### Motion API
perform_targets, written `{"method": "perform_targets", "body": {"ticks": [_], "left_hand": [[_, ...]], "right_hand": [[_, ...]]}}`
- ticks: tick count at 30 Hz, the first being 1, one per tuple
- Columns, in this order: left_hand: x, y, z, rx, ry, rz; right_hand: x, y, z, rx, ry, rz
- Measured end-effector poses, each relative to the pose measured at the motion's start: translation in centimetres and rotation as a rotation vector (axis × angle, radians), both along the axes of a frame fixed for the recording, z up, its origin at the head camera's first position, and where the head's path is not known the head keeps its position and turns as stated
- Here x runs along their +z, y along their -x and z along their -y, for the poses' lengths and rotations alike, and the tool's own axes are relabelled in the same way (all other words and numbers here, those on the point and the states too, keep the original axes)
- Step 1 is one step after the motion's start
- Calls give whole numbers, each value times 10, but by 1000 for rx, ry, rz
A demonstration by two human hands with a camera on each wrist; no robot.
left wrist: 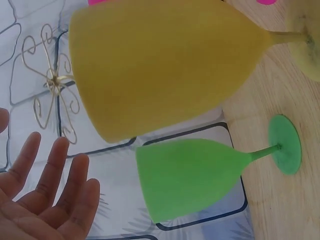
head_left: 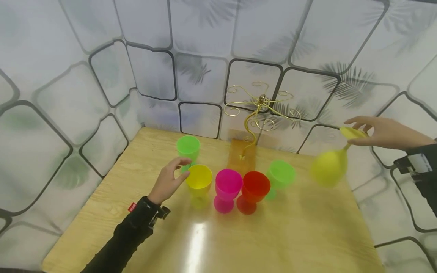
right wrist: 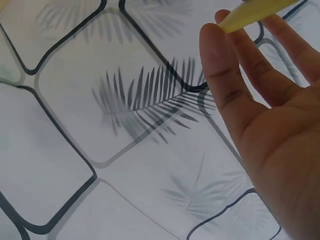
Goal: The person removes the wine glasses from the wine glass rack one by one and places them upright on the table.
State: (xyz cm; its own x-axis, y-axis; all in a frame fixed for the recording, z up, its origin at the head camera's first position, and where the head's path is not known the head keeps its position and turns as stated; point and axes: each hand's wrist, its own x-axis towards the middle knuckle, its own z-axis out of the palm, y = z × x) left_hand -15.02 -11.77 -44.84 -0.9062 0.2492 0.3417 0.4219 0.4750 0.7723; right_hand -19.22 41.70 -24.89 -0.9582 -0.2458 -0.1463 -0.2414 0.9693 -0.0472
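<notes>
At the right of the head view, my right hand (head_left: 385, 132) pinches the foot of a yellow goblet (head_left: 329, 168), which hangs bowl-down in the air. Only the edge of that goblet's foot (right wrist: 260, 12) shows in the right wrist view, between thumb and fingers. My left hand (head_left: 168, 180) is beside a second yellow goblet (head_left: 199, 184), upright on the table. Its fingers (left wrist: 59, 172) are relaxed and stand apart from the goblet in the left wrist view. Behind that hand is a green goblet (head_left: 187, 146). Pink (head_left: 228, 189) and red (head_left: 254, 191) goblets stand side by side mid-table.
Another green goblet (head_left: 281, 176) stands right of the red one. A gold wire rack (head_left: 261, 99) with curled arms rises from a wooden base (head_left: 235, 151) at the table's back edge. Patterned cloth walls (head_left: 201, 76) surround the wooden table (head_left: 290, 235) at the back and sides.
</notes>
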Motion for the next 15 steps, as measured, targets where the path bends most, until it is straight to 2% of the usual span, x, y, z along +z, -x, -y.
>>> {"method": "perform_targets", "body": {"ticks": [4,8,11,13,15], "left_hand": [[6,3,-2,-20,-10,-16],[9,4,-6,-39,-17,-16],[10,3,-8,-34,-15,-9],[11,3,-9,-32,-14,-9],[14,3,-10,-31,-13,-15]], "right_hand": [[-4,-25,5,21,102,-33],[-11,-47,8,61,289,-87],[-23,-59,16,164,523,-89],[-34,-64,25,249,752,-40],[-50,-66,39,372,1009,20]]}}
